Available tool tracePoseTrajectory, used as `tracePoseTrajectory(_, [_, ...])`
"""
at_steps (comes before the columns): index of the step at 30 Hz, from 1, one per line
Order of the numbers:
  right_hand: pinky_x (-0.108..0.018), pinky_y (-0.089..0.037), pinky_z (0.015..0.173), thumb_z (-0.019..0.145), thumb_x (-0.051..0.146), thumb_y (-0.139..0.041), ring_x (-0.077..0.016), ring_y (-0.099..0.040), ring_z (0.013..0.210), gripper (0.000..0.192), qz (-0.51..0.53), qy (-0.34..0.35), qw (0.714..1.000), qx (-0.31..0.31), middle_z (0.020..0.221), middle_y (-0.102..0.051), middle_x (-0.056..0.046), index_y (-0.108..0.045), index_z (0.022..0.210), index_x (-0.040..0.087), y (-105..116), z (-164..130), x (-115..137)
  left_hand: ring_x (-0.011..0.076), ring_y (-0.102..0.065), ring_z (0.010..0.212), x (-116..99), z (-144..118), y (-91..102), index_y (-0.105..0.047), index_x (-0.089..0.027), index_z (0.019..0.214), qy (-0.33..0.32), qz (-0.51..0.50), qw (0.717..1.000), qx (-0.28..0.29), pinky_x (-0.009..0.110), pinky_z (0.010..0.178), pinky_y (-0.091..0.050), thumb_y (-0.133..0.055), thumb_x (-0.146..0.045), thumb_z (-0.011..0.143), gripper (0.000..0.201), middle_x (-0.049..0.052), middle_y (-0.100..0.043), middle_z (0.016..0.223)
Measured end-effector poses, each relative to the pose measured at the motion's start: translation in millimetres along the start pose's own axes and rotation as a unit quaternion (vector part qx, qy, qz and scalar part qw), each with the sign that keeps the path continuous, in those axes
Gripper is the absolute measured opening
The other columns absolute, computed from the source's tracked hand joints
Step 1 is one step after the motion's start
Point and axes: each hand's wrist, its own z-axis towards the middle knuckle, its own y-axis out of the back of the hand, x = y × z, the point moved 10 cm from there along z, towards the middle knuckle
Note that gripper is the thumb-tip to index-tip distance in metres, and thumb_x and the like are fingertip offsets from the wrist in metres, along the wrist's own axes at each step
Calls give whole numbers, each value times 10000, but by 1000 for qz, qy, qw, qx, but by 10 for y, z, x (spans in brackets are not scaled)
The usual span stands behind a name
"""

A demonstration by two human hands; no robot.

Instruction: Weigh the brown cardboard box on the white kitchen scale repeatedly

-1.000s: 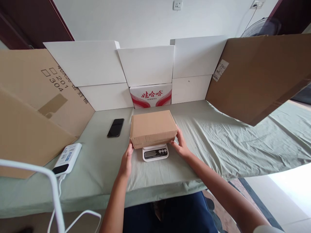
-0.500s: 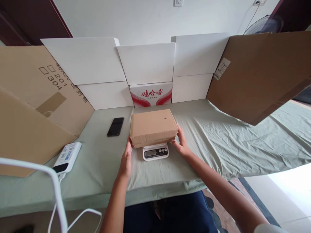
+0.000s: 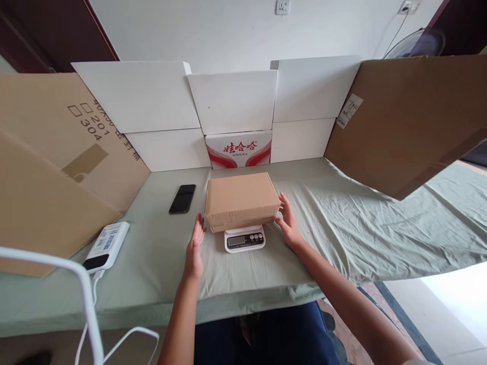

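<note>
A closed brown cardboard box (image 3: 242,198) rests on top of a white digital scale (image 3: 245,240), covering its platform. Only the scale's front panel with its display and buttons shows. My left hand (image 3: 195,251) is just left of the box, fingers stretched out and a small gap between them and the cardboard. At the box's right front corner is my right hand (image 3: 288,225), with thumb and fingers apart. Its fingertips are at the box's edge; whether they touch it I cannot tell. Neither hand grips the box.
A black phone (image 3: 182,198) lies left of the box, and a white power bank (image 3: 106,247) with a cable is farther left. White boxes (image 3: 234,101) line the back. Large cartons stand at left (image 3: 49,167) and right (image 3: 403,121). A green cloth (image 3: 304,263) covers the table.
My left hand has come away from the box's left side, leaving a gap. My right hand has loosened slightly at the right corner. The box stays on the scale.
</note>
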Motion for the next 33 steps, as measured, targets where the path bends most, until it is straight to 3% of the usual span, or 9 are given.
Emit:
tracePoseTrajectory(14, [-510,-414,1173,925,638,-540,-314,-396,1463,737,8,-11,999,42,1592,-394,-71,-301,1562,355,-98,9,62,337,-316,1512,80,-2,-8,-439,-245,1543,25,-6,1000,0,475,1245,-271,-422,-795,861,877,94,-350,1636])
tracePoseTrajectory(33, [-518,-388,1199,925,641,-549,-310,-390,1486,736,16,-6,998,58,1605,-409,-69,-310,1554,344,-143,17,67,336,-377,1484,208,-49,4,-470,-198,1522,36,-1,999,11,487,1241,-275,-423,-759,890,846,134,-403,1602])
